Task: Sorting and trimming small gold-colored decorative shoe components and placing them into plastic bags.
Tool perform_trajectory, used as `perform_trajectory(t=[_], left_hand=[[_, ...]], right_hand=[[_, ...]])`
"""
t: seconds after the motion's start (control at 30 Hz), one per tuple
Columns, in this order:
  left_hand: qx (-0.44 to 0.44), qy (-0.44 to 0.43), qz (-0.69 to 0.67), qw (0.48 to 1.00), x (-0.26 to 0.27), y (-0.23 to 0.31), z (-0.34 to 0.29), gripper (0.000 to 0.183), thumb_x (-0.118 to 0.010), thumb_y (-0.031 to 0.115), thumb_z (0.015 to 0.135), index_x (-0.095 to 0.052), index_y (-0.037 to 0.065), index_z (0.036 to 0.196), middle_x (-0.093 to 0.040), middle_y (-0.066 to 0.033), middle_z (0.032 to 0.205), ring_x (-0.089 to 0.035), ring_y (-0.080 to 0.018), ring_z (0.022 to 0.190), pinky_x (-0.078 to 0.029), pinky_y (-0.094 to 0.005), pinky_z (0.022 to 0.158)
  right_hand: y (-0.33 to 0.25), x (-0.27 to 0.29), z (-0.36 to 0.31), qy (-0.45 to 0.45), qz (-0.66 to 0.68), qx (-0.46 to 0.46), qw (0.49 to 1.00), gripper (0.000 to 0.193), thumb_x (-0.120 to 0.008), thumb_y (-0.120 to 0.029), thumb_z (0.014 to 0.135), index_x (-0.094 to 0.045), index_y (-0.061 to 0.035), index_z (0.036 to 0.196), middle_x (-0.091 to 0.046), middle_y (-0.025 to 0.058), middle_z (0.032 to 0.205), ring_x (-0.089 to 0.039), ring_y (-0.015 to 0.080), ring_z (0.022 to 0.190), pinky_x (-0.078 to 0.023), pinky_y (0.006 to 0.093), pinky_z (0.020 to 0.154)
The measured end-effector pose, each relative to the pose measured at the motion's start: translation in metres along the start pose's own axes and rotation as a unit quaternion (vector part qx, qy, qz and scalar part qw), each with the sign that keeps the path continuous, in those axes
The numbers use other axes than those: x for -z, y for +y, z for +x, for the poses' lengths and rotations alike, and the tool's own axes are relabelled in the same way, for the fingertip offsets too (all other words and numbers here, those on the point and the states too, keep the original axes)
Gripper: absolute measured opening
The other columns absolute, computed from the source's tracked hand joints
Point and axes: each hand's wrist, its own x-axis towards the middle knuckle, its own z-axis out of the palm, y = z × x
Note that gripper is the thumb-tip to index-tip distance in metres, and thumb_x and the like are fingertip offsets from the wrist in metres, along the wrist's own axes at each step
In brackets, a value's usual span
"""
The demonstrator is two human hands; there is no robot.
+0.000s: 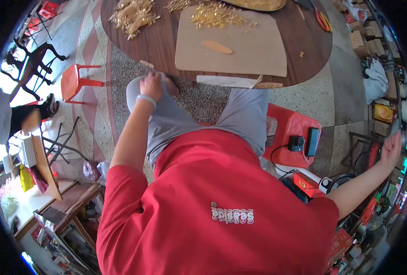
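My left hand (151,87), with a pale band at the wrist, rests on my left knee. Its fingers are curled together and I see nothing in them. My right arm reaches far out to the right, where my right hand (390,150) is raised beside crowded shelves. The fingers there are bent inward; whatever they may hold is blurred and I cannot make it out. Ahead of my knees stands a round brown table (139,43). On it lie a beige board (233,62), a flat tan oval piece (216,46) and heaps of small golden pieces (219,14).
A red stool (281,149) at my right bears a small black device (296,143) with a cable. Pliers with orange handles (322,20) lie at the table's right. Left are an orange stool (73,82) and another person's leg (27,117). Boxes (359,43) line the right wall.
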Motion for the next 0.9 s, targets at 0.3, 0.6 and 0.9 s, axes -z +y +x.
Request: perform_trajectory(t=[0.3,0.6,0.9], left_hand=[[-0.25,-0.204,-0.539,0.778,0.173,0.153,-0.08,0.047,-0.065,0.018,0.076,-0.049,0.0,0.116,-0.059,-0.0139,0.101,-0.059,-0.0256,0.089,-0.048,-0.0352,0.079],[-0.179,-0.249,-0.803,0.511,0.218,0.175,-0.083,0.038,-0.063,0.009,0.077,-0.051,0.0,0.111,-0.058,-0.0105,0.098,-0.058,-0.0164,0.086,-0.047,-0.028,0.074],[-0.268,0.094,-0.494,0.822,0.239,0.148,-0.071,0.03,-0.064,0.007,0.073,-0.056,-0.002,0.101,-0.058,-0.0168,0.091,-0.058,-0.0298,0.084,-0.047,-0.0322,0.074]], right_hand=[[0.047,-0.256,-0.158,-0.337,-0.144,-0.041,0.929,0.018,-0.066,-0.016,0.076,-0.049,-0.011,0.072,-0.046,-0.0068,0.06,-0.039,0.0005,0.049,-0.028,0.0154,0.043],[0.039,-0.34,-0.209,-0.437,0.101,-0.12,0.886,0.008,-0.058,-0.006,0.081,-0.05,-0.0042,0.079,-0.049,-0.0025,0.063,-0.042,0.0023,0.05,-0.033,0.0158,0.044],[0.052,-0.286,-0.174,-0.316,0.12,-0.09,0.937,0.005,-0.054,-0.005,0.083,-0.049,-0.0033,0.083,-0.048,0.0001,0.063,-0.041,0.004,0.049,-0.031,0.0161,0.044]])
